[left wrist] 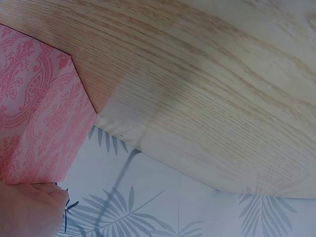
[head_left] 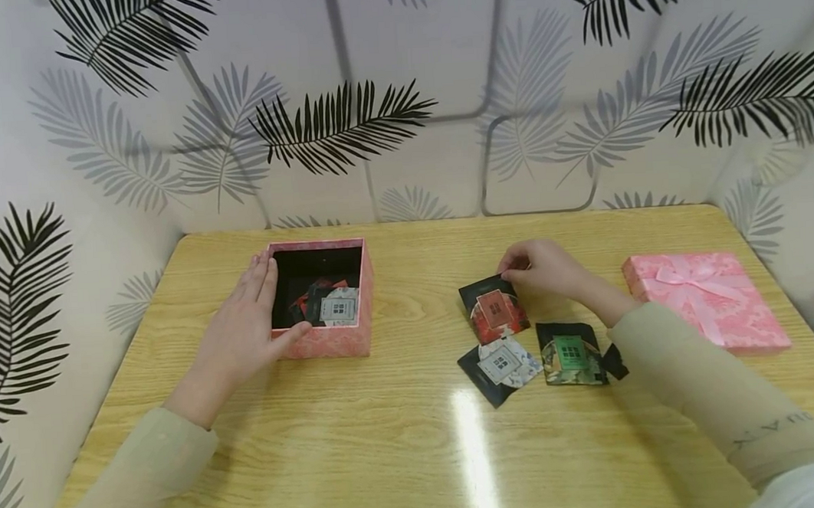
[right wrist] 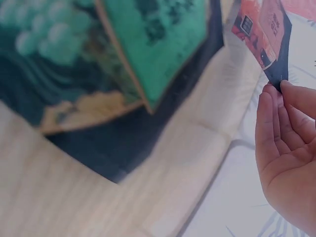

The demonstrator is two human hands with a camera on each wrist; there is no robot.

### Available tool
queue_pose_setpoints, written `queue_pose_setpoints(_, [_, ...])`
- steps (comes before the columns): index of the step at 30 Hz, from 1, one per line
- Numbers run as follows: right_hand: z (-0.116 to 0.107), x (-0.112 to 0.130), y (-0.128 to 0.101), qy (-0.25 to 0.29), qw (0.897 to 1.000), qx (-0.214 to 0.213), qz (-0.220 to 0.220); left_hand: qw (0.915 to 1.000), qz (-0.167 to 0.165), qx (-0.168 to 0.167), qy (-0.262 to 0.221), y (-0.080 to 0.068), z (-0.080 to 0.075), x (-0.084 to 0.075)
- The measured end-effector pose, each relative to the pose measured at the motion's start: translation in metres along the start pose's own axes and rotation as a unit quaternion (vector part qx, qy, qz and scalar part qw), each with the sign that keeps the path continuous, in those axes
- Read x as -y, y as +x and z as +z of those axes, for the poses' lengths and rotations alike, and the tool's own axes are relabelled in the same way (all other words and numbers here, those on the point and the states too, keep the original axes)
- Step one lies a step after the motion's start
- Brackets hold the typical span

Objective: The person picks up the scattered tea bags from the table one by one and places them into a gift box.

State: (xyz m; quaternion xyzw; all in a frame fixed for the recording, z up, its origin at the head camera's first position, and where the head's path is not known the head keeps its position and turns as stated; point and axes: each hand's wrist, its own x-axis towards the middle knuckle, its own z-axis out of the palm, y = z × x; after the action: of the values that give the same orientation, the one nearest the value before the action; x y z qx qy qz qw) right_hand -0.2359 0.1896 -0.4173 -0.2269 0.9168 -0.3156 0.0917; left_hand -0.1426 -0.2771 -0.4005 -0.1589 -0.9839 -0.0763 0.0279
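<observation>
My right hand (head_left: 546, 266) pinches the top corner of a black-and-red sachet (head_left: 496, 309) between thumb and fingertips. In the right wrist view that red sachet (right wrist: 266, 34) hangs tilted from the fingertips. Below it lies a black sachet with a white label (head_left: 501, 366), and to the right a green-labelled sachet (head_left: 571, 354). My left hand (head_left: 244, 316) rests against the left side of a pink box (head_left: 329, 342), fingers straight along the rim and thumb over the front edge. Inside the uncovered box are several sachets, a white-labelled one (head_left: 339, 307) on top and red ones partly hidden.
A pink box lid with a ribbon bow (head_left: 720, 303) lies at the right of the wooden table (head_left: 361, 440). Part of another black packet (head_left: 614, 362) shows beside my right sleeve. A wall covering with leaf prints (head_left: 409, 162) stands behind the table.
</observation>
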Motion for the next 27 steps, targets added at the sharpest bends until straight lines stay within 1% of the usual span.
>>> queue_pose_setpoints(5, [-0.008, 0.003, 0.003, 0.003, 1.000, -0.001, -0.004, 1.0000, 0.002, 0.001, 0.001, 0.000, 0.000, 0.000])
queue_pose_setpoints(11, [-0.016, 0.013, 0.008, 0.001, 1.000, -0.010, -0.008, 1.0000, 0.003, 0.002, 0.002, 0.001, 0.001, 0.001])
queue_pose_setpoints(18, [-0.023, 0.033, 0.015, -0.004, 0.999, -0.034, -0.015, 1.0000, 0.003, 0.006, 0.007, 0.001, 0.000, 0.000])
queue_pose_setpoints(27, [-0.027, 0.062, 0.031, -0.001, 0.998, -0.058, -0.024, 1.0000, 0.006, -0.001, 0.004, 0.001, 0.000, 0.001])
